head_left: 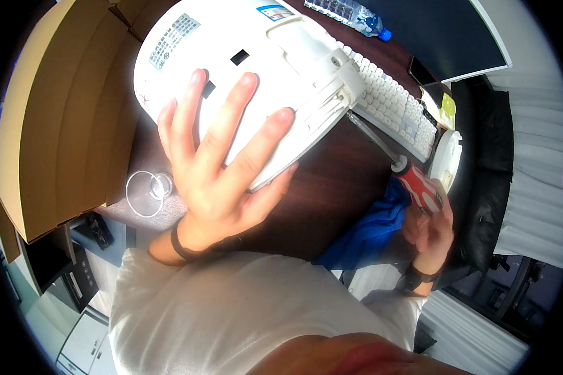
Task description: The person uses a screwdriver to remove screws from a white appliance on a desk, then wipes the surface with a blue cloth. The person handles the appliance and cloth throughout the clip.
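On the desk (331, 181), our left hand (222, 162) presses flat, fingers spread, on the tipped white cooker (244, 56). Right of the cooker, our right hand (428, 228) grips a red-handled screwdriver (419, 187), tip at the cooker's hinge, keyboard (394, 106) just beyond.

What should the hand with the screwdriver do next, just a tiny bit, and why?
Probably turn the screwdriver gently while keeping it pushed in. Its tip already sits at the ribbed edge of the white appliance, the right hand grips the red handle, and the left hand lies spread flat on the shell to brace it. Whether a screw is there, I cannot tell.
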A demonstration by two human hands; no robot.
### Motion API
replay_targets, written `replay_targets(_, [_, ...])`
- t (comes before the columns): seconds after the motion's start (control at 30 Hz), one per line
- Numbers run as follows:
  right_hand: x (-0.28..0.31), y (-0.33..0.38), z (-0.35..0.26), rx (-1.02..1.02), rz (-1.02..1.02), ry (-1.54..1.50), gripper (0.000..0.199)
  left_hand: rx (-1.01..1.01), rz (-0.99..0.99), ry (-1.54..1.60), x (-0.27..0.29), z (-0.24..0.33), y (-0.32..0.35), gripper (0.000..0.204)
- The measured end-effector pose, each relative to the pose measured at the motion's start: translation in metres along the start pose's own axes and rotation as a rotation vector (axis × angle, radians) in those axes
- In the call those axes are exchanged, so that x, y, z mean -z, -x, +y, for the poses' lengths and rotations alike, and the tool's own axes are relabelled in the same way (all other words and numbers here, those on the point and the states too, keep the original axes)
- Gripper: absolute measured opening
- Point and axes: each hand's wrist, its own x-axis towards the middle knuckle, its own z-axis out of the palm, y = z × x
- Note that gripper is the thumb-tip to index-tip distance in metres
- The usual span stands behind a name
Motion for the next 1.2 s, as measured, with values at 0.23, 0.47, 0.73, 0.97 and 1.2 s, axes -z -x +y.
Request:
replay_targets(0.23, [-0.004,0.003,0.002,-0.190,0.077,0.071,0.054,-0.003,0.013,0.001,-0.002,-0.001,0.000,0.054])
replay_targets(0.47, [-0.007,0.008,0.005,-0.107,-0.018,0.125,0.058,-0.002,0.009,0.005,-0.001,-0.001,-0.001,0.054])
replay_targets(0.73, [-0.004,0.014,0.001,-0.336,0.043,-0.070,0.060,-0.004,0.008,0.006,-0.001,-0.002,0.000,0.054])
replay_targets(0.97, [-0.008,0.014,0.009,-0.219,0.022,-0.128,0.060,-0.004,0.005,0.013,-0.002,-0.001,0.000,0.054])
replay_targets(1.2, [0.004,0.020,0.019,-0.034,0.072,0.301,0.060,-0.005,0.017,0.014,-0.002,-0.001,0.000,0.054])
